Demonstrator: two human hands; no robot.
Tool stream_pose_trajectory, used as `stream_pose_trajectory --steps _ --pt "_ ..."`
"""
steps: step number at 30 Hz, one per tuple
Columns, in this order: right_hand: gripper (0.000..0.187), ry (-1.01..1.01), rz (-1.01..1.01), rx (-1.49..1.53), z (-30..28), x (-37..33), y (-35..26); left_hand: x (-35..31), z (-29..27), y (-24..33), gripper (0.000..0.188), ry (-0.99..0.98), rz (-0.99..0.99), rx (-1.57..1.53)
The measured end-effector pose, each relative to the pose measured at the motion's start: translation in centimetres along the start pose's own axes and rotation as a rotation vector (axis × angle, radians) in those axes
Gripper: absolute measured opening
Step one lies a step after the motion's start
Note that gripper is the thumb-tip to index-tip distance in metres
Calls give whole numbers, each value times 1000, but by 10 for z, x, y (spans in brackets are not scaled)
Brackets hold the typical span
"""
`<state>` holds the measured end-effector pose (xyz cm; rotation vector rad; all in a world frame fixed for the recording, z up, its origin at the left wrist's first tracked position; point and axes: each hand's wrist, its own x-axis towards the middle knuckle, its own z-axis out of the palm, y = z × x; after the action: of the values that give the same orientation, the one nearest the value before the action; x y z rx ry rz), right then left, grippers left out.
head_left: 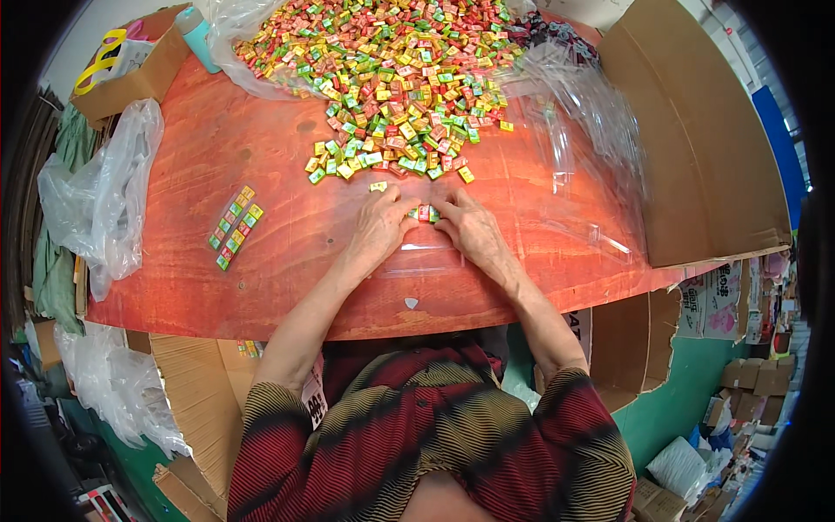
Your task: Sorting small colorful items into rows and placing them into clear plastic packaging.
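My left hand (381, 223) and my right hand (472, 228) meet near the middle of the table, fingers closed on the two ends of a short row of small coloured blocks (424, 213). Red, green and white faces show between my fingertips; the ends of the row are hidden. Just below lies a clear plastic sleeve (422, 247), partly under my hands. A single yellow block (377, 186) sits beyond my left fingers. Farther out is a large heap of the same blocks (391, 87) in red, yellow, green and orange, partly on clear plastic sheeting.
Two block rows (235, 228) lie side by side on the red table (200, 296). More clear sleeves (578, 130) are piled at right, beside a tall cardboard box (696, 148). At far left are a plastic bag (109, 191), a carton (143, 78) and a teal bottle (198, 39).
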<state>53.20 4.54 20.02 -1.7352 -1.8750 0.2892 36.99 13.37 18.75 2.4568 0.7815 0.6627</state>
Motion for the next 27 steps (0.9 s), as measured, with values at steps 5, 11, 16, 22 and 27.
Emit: stream_pose_trajectory --steps 5,11,16,22,27 --pt "33 -8 23 3 -2 2 0 4 1 4 28 9 -25 18" --pt "33 16 16 62 -12 -25 -30 -34 -13 40 27 20 -129 29" --pt "33 27 61 -36 1 -57 -38 -68 -5 54 45 58 -75 180" --pt "61 -25 0 -204 11 -87 -40 -95 -1 50 63 -11 64 421" --pt "86 -213 24 -229 9 -84 -45 -102 -4 48 76 -149 -42 376"
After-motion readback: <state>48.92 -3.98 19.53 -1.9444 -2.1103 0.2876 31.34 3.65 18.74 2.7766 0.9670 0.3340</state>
